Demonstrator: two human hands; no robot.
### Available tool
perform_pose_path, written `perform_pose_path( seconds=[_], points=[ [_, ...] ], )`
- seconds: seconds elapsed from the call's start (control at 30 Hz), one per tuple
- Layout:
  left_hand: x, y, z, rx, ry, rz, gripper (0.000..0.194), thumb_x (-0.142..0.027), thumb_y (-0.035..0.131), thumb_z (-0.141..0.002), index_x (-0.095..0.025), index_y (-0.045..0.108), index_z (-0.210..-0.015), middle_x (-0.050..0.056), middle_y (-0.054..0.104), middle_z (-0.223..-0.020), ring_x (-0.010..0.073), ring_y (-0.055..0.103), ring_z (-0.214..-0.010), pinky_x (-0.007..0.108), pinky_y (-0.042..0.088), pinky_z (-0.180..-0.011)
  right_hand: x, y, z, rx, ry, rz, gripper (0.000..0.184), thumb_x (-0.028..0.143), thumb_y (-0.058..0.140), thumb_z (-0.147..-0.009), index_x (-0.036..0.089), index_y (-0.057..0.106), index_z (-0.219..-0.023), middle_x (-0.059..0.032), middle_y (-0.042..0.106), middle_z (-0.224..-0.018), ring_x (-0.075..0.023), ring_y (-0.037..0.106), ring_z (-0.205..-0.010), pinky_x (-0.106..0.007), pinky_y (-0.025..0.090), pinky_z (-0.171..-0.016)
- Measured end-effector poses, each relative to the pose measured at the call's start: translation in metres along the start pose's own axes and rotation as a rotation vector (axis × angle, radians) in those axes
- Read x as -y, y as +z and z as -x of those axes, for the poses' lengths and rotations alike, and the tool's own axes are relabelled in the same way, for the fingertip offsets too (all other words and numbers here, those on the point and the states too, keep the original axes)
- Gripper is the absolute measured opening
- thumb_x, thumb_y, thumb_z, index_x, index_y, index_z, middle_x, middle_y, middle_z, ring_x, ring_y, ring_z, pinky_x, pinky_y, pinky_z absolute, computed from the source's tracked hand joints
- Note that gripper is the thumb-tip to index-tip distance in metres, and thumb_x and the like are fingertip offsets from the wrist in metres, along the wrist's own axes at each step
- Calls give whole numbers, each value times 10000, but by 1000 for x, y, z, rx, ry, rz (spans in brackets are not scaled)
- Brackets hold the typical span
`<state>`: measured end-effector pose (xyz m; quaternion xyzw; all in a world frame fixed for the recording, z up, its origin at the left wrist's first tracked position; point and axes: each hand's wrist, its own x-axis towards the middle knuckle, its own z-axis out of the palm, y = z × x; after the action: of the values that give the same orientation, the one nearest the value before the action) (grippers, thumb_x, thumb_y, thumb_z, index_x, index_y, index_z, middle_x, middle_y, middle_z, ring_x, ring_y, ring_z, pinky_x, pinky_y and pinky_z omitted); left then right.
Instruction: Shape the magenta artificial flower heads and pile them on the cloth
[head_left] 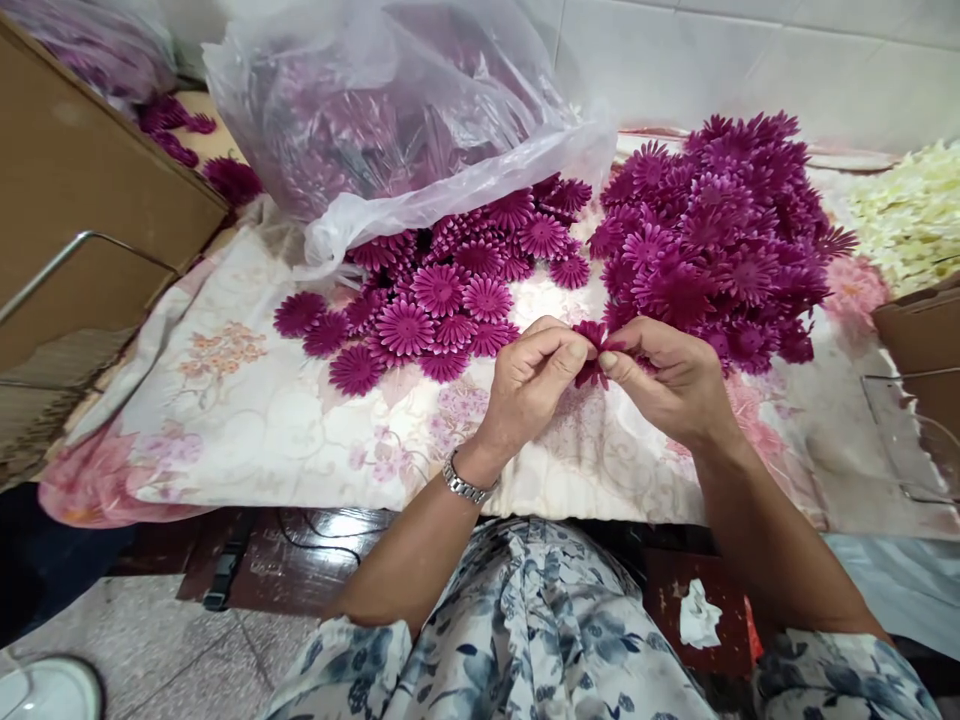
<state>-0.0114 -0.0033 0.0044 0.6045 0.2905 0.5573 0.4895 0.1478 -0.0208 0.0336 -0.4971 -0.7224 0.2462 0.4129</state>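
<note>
The plastic bag (420, 110) opens toward loose flower heads (405, 326), presumably for easy reach. The left hand (531, 378) pinches a purple flower (591, 374), seemingly steadying it; the right hand (666, 378) pinches it opposite, though fingers partly hide that grip. Farther right stands the flower pile (724, 240).

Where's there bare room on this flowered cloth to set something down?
Mostly front left: the cloth between the loose purple flowers, its front edge and the wristwatch. A smaller patch lies between the right forearm and the right-hand cardboard box. The back is crowded with the plastic bag and purple heap.
</note>
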Motion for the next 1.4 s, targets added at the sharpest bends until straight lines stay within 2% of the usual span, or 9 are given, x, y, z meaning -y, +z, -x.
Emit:
perform_pose_path(
  seconds=[0.2, 0.6, 0.73, 0.83, 0.93, 1.0, 1.07, 1.17, 1.4],
  points=[
    [2, 3, -2, -58, -75, -44, 72, -148, 602, -773, -169, 580, -708, -12, 540, -710, 101, 493, -673, 242, 397, -638, -12, 4, 3, -30, 192, -441, 154, 290, 663, -793, 193, 567, -722, 44, 500, -615, -67, 420, -525, -220, 356, -500],
    [2, 1, -11, -289, -237, 336, 251, -41, 642, -553, -172, 574, -756, -39, 577, -671, 64, 514, -578, 164, 419, -522, -16, -14, 7, -210, 154, -297, 135, 318, 619, -837, 202, 585, -776, 33, 510, -607, -70, 418, -503, -217, 324, -459],
    [1, 3, -11, -339, -189, 312, 261, -24, 632, -576, -181, 590, -780, -34, 607, -741, 70, 559, -670, 168, 461, -607, -16, -54, -6, -493, 36, 97, 89, 239, 570, -854, 204, 634, -804, -2, 554, -642, -96, 463, -538, -256, 357, -517],
    [2, 9, -9, -186, -262, 308, 248, -66, 640, -622, -184, 609, -838, -20, 623, -788, 81, 571, -701, 190, 470, -634, -24, -86, -25, -456, 42, 746, 152, 181, 550, -826, 158, 700, -837, -72, 617, -688, -154, 536, -629, -313, 395, -594],
    [5, 12, -6, -194, -334, 327, 214, -101, 634, -638, -180, 600, -834, -18, 602, -774, 81, 551, -686, 199, 452, -629, -31, -98, -37, -388, 74, 1134, 425, 214, 630, -766, 95, 643, -1173, -206, 671, -955, -305, 613, -916, -448, 454, -759],
    [6, 11, -5, -206, -372, 340, 196, -102, 605, -645, -180, 599, -825, -21, 585, -755, 77, 526, -659, 204, 429, -612, -27, -89, -36, -434, -55, 1134, 488, 247, 639, -775, 68, 593, -1227, -222, 659, -1010, -320, 606, -973, -474, 467, -790],
    [5, 10, -4, -199, -388, 348, 205, -89, 576, -645, -179, 606, -826, -21, 579, -754, 77, 514, -660, 209, 419, -622, -16, -66, -28, -427, -287, 945, 253, 233, 597, -821, 108, 659, -1033, -144, 682, -891, -239, 625, -861, -385, 497, -723],
    [4, 9, -2, -189, -361, 370, 230, -67, 561, -643, -174, 623, -836, -14, 595, -776, 84, 529, -710, 211, 424, -661, 0, -25, -13, -65, -455, 588, 55, 202, 611, -825, 182, 632, -778, -41, 659, -719, -143, 596, -682, -268, 490, -607],
    [4, 6, -1, -122, -303, 401, 192, -113, 627, -685, -180, 678, -858, -3, 631, -785, 90, 549, -714, 208, 438, -658, -3, 3, 1, -40, -350, 462, 36, 185, 587, -816, 186, 609, -788, -44, 642, -722, -173, 589, -721, -310, 484, -653]
  ],
)
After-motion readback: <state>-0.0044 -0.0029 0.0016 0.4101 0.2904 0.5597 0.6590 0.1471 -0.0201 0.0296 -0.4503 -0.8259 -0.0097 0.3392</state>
